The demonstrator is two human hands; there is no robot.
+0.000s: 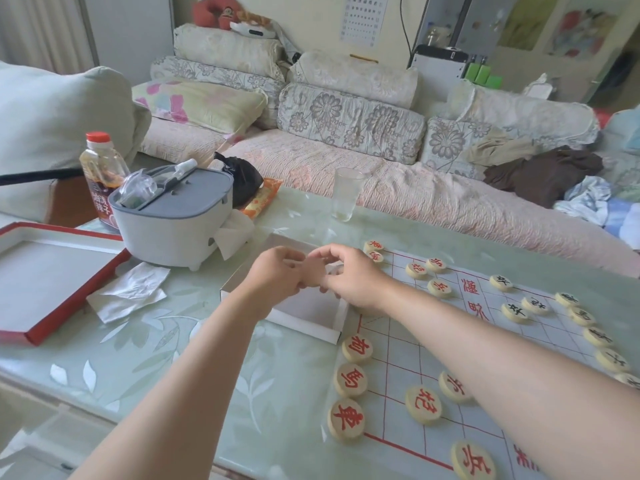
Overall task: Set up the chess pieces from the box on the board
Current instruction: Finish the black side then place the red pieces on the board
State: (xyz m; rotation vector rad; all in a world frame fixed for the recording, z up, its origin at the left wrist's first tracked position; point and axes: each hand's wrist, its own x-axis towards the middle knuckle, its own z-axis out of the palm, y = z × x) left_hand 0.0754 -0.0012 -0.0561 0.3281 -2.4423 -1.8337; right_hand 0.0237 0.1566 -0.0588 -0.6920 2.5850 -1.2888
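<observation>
Head view. Red 車 piece point(346, 420) and 馬 piece point(350, 380) are read along the board point(398, 358) edge, with the 兵 piece point(472, 460) nearest. Black-lettered pieces point(516, 312) are set opposite. Left hand point(277, 271) and right hand point(349, 275) are met over the white box point(304, 320), fingers curled and touching. Anything held cannot be told.

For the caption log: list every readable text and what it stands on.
"車", red: rook piece.
"馬", red: horse piece.
"相", red: elephant piece.
"炮", red: cannon piece.
"兵", red: soldier piece.
"卒", black: pawn piece.
"漢界", red, seemingly: board.
Bottle label: white characters, blurred.
Wall chart: too small to read.
Other pieces: too small to read.
</observation>
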